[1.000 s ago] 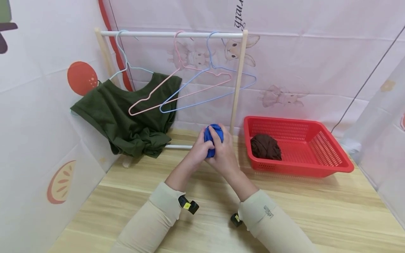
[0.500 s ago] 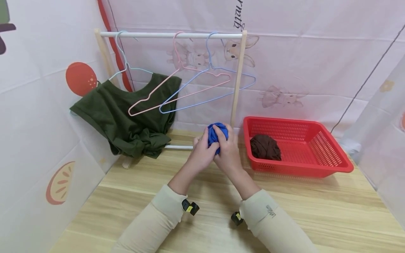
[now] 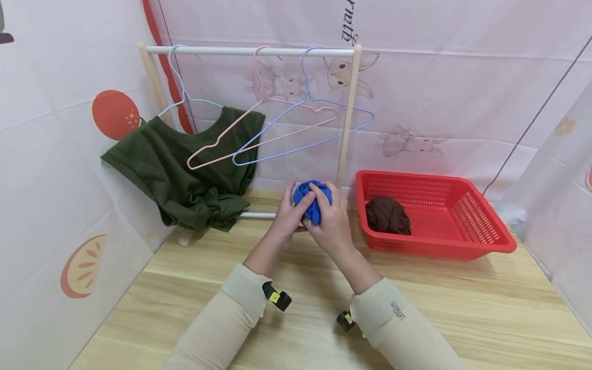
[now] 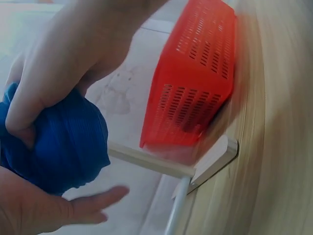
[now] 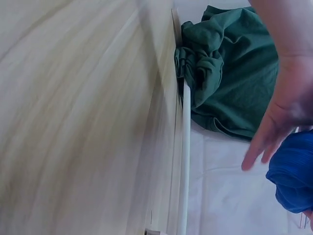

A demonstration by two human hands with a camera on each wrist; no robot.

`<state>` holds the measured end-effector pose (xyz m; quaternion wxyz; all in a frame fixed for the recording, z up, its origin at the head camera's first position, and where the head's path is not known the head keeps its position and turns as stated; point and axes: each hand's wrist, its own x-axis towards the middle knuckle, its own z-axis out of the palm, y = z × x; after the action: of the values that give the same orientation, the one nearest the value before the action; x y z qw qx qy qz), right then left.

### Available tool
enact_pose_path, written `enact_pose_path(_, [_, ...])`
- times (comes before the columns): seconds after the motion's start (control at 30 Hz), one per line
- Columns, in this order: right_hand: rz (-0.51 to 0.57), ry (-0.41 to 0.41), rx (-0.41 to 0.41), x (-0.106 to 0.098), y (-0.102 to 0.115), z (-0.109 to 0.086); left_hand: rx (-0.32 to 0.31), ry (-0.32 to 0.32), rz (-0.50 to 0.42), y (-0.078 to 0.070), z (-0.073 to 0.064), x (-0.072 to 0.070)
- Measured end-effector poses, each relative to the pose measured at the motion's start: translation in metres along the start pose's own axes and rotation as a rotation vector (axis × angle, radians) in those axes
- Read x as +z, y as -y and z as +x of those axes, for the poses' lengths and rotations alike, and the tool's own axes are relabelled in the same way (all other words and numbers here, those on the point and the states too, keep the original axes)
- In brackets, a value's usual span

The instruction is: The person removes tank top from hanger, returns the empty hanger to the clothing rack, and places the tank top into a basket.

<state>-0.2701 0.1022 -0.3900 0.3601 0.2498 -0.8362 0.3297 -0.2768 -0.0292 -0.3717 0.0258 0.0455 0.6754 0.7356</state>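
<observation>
A bunched-up blue cloth [image 3: 314,198] is held above the table, in front of the rack. My right hand [image 3: 332,221] grips it, fingers curled over its top and side. Beside it, my left hand [image 3: 288,213] has its fingers straight and its thumb against the cloth. In the left wrist view the left hand [image 4: 44,208] stretches its fingers below the blue cloth [image 4: 68,142], while the right hand [image 4: 63,63] digs its fingers into it. The right wrist view shows the left hand [image 5: 288,103] with extended fingers near the bundle [image 5: 293,171]; the right hand is mostly out of frame.
Behind stands a rack with a white rail [image 3: 222,51]. On it hang a pink hanger [image 3: 263,139], a blue hanger [image 3: 296,150] and a mint hanger [image 3: 185,95] bearing a dark green garment [image 3: 185,164]. A red basket [image 3: 435,246] at right holds a brown cloth bundle [image 3: 387,215].
The left hand has loosened from the blue cloth, its fingers now straighter and moved slightly left. The right hand still grips the bundle, which shows more of its surface. Rack and basket look unchanged.
</observation>
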Motion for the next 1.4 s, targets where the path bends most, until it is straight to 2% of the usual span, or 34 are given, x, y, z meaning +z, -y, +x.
enact_pose_path(0.07, [0.016,0.007,-0.002,0.0,0.001,-0.001,-0.044,0.042,-0.064,0.001,0.0,-0.001])
enact_pose_path(0.13, [0.025,0.014,-0.004,0.0,0.001,-0.001,-0.058,0.074,-0.104,0.001,0.0,-0.001])
enact_pose_path(0.33, [0.0,0.03,-0.014,0.003,0.0,-0.003,0.0,0.124,-0.156,0.002,0.002,0.001])
enact_pose_path(0.43, [-0.01,0.049,-0.012,0.004,-0.001,-0.003,0.036,0.143,-0.13,0.003,0.003,0.002])
enact_pose_path(0.53, [-0.007,0.086,0.009,0.005,-0.003,-0.004,0.076,0.182,-0.061,0.006,0.005,0.001])
enact_pose_path(0.67, [-0.009,0.142,0.037,0.003,-0.007,-0.005,0.091,0.232,0.015,0.009,0.006,-0.001])
enact_pose_path(0.8, [-0.005,0.172,0.027,0.002,-0.009,-0.005,0.084,0.224,0.058,0.009,0.004,-0.001])
enact_pose_path(1.03, [-0.003,0.178,0.023,0.001,-0.011,-0.004,0.071,0.18,0.143,0.009,0.003,0.003])
enact_pose_path(1.2, [-0.025,0.114,0.021,0.001,-0.013,-0.004,0.106,0.178,0.164,0.01,0.004,0.009])
enact_pose_path(1.4, [-0.025,0.045,0.044,-0.005,-0.015,-0.003,0.126,0.198,0.122,0.009,0.006,0.018])
